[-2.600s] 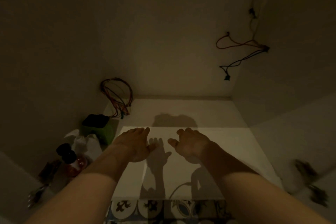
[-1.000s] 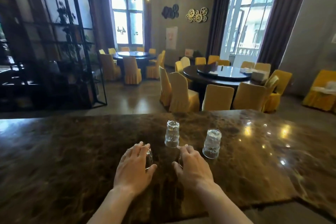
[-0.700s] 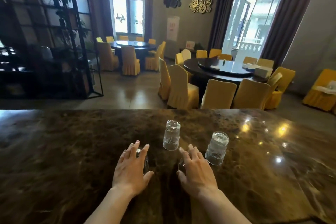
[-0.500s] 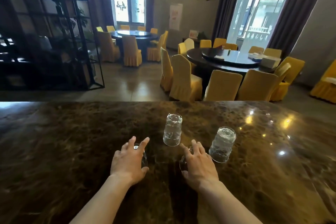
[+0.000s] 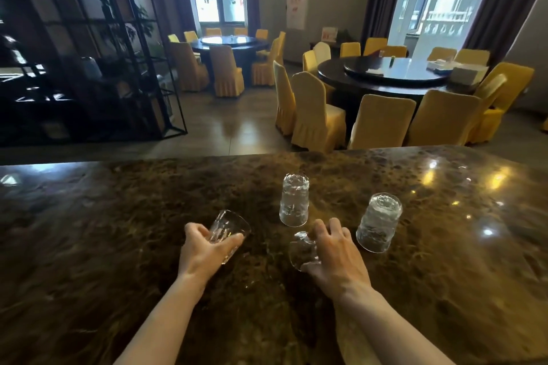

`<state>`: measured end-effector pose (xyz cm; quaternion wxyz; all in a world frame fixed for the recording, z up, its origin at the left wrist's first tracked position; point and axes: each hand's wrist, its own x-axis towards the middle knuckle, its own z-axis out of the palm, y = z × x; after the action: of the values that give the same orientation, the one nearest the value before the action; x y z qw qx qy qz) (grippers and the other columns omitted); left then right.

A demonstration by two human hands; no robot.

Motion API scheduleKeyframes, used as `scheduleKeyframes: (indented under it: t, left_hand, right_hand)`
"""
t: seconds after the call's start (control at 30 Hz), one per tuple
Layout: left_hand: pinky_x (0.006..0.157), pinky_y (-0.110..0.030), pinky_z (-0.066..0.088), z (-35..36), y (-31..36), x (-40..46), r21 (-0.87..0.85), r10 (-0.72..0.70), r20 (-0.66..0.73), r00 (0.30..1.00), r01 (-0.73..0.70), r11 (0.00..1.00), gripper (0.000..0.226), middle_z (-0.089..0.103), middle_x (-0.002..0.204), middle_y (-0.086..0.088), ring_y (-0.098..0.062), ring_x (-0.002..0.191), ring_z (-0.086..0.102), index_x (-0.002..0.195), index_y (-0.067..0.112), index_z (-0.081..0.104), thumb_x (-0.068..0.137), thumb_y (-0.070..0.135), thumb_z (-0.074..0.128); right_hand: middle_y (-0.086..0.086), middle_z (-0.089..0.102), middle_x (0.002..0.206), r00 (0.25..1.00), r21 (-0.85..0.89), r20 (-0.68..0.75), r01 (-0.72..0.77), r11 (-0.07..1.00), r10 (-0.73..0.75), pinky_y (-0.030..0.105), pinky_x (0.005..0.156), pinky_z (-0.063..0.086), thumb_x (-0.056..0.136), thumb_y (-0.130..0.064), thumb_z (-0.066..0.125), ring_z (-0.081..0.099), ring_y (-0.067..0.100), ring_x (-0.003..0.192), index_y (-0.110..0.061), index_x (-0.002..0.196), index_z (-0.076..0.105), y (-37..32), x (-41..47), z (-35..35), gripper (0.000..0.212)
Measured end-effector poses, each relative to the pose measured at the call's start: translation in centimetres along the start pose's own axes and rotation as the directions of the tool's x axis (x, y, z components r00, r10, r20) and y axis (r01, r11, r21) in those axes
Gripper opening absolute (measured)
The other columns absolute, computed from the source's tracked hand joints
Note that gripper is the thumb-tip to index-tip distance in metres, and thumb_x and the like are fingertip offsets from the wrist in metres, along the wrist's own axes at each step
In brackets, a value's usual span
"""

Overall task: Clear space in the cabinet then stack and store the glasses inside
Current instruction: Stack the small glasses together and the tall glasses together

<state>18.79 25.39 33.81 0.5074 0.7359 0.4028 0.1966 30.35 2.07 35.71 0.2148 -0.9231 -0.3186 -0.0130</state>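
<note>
Several clear textured glasses are on a dark marble counter [image 5: 118, 216]. My left hand [image 5: 204, 249] grips one glass [image 5: 226, 230], tilted, its mouth turned up and to the right. My right hand [image 5: 335, 252] curls round another glass [image 5: 302, 252], which leans to the left under the fingers. An upside-down glass [image 5: 294, 200] stands just beyond and between my hands. A second upside-down glass [image 5: 379, 222] stands right of my right hand. The cabinet is not in view.
Beyond the counter's far edge lies a dining room with round dark tables [image 5: 385, 74] and yellow-covered chairs [image 5: 314, 115]. A black metal shelving unit [image 5: 89, 53] stands at the left. Bare marble stretches to both sides of the glasses.
The view went from the dim cabinet interior to the counter. Both hands came down over two glasses, closed round them and have tipped them off the marble.
</note>
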Motion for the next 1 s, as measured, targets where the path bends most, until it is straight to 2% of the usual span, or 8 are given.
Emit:
scheduleKeyframes:
  t: [0.13, 0.2, 0.3, 0.4, 0.47, 0.57, 0.7, 1.0]
  left_hand:
    - [0.066, -0.024, 0.049, 0.3, -0.5, 0.7, -0.351, -0.047, 0.012, 0.999, 0.048, 0.935, 0.089, 0.054, 0.116, -0.003, -0.014, 0.097, 0.061, 0.127, 0.025, 0.037, 0.059, 0.028, 0.094]
    - [0.067, -0.020, 0.051, 0.9, -0.6, 1.0, -0.317, 0.020, 0.024, 0.999, -0.012, 0.948, 0.094, 0.055, 0.121, -0.004, -0.012, 0.098, 0.066, 0.137, 0.026, 0.042, 0.059, 0.022, 0.095]
    - [0.074, -0.023, 0.057, 2.2, -0.4, 1.3, -0.220, 0.115, 0.014, 0.993, -0.109, 0.969, 0.087, 0.054, 0.127, -0.007, -0.011, 0.099, 0.067, 0.133, 0.024, 0.051, 0.058, 0.019, 0.095]
    - [0.090, -0.034, 0.056, 2.9, -0.3, 1.7, -0.034, 0.191, -0.027, 0.981, -0.192, 0.981, 0.087, 0.052, 0.122, -0.001, -0.012, 0.104, 0.062, 0.130, 0.026, 0.054, 0.055, 0.029, 0.096]
    - [0.085, -0.024, 0.053, 3.1, -0.6, 2.0, 0.077, 0.235, -0.028, 0.972, -0.232, 0.970, 0.088, 0.053, 0.120, 0.002, -0.006, 0.101, 0.058, 0.131, 0.027, 0.053, 0.054, 0.035, 0.095]
    - [0.069, -0.010, 0.041, 3.2, -1.0, 2.4, 0.184, 0.264, -0.001, 0.965, -0.259, 0.948, 0.089, 0.058, 0.116, 0.005, 0.001, 0.088, 0.055, 0.131, 0.028, 0.050, 0.055, 0.040, 0.095]
    - [0.067, -0.010, 0.042, 3.1, -1.7, 3.0, 0.224, 0.245, 0.056, 0.968, -0.251, 0.942, 0.091, 0.062, 0.114, 0.007, -0.006, 0.095, 0.062, 0.129, 0.030, 0.047, 0.053, 0.041, 0.096]
    - [0.078, -0.021, 0.056, 3.5, -2.0, 3.5, 0.325, 0.341, 0.173, 0.924, -0.380, 0.866, 0.089, 0.055, 0.110, 0.014, -0.006, 0.094, 0.062, 0.121, 0.034, 0.041, 0.051, 0.051, 0.093]
  right_hand:
    - [-0.010, 0.059, 0.101, 0.980, 0.416, -0.035, -0.166, 0.894, 0.198, 0.026, 0.080, 0.057, 0.064, -0.049, 0.091, 0.060, 0.006, 0.089, -0.029, 0.103, 0.049, -1.7, -1.6, 1.0, 0.061]
    - [-0.006, 0.062, 0.101, 0.947, 0.543, 0.077, -0.303, 0.784, 0.313, 0.025, 0.075, 0.055, 0.061, -0.055, 0.091, 0.061, 0.007, 0.090, -0.025, 0.104, 0.049, -2.6, -2.2, 2.2, 0.066]
    - [-0.001, 0.062, 0.108, 0.868, 0.738, 0.310, -0.477, 0.477, 0.388, 0.023, 0.070, 0.052, 0.058, -0.055, 0.092, 0.063, 0.010, 0.093, -0.024, 0.110, 0.048, -3.8, -3.1, 3.6, 0.074]
    - [0.003, 0.067, 0.117, 0.845, 0.812, 0.451, -0.522, 0.260, 0.289, 0.041, 0.090, 0.059, 0.051, -0.050, 0.098, 0.069, 0.020, 0.103, -0.027, 0.133, 0.042, -4.4, -4.1, 4.6, 0.102]
    - [0.003, 0.066, 0.122, 0.857, 0.820, 0.472, -0.513, 0.254, 0.207, 0.041, 0.091, 0.058, 0.046, -0.046, 0.098, 0.069, 0.020, 0.107, -0.031, 0.147, 0.036, -4.6, -4.8, 4.8, 0.120]
    - [0.002, 0.064, 0.122, 0.881, 0.810, 0.459, -0.468, 0.354, 0.115, 0.035, 0.086, 0.061, 0.046, -0.039, 0.097, 0.073, 0.018, 0.101, -0.030, 0.151, 0.037, -4.8, -5.6, 5.0, 0.122]
    - [0.001, 0.056, 0.125, 0.924, 0.762, 0.373, -0.357, 0.541, 0.084, 0.035, 0.097, 0.056, 0.047, -0.036, 0.095, 0.069, 0.016, 0.106, -0.038, 0.132, 0.050, -5.2, -6.3, 5.9, 0.096]
    - [-0.007, 0.060, 0.114, 0.983, 0.774, 0.172, -0.176, 0.609, 0.064, 0.024, 0.086, 0.059, 0.054, -0.024, 0.092, 0.063, 0.000, 0.105, -0.048, 0.120, 0.043, -6.1, -5.8, 7.3, 0.085]
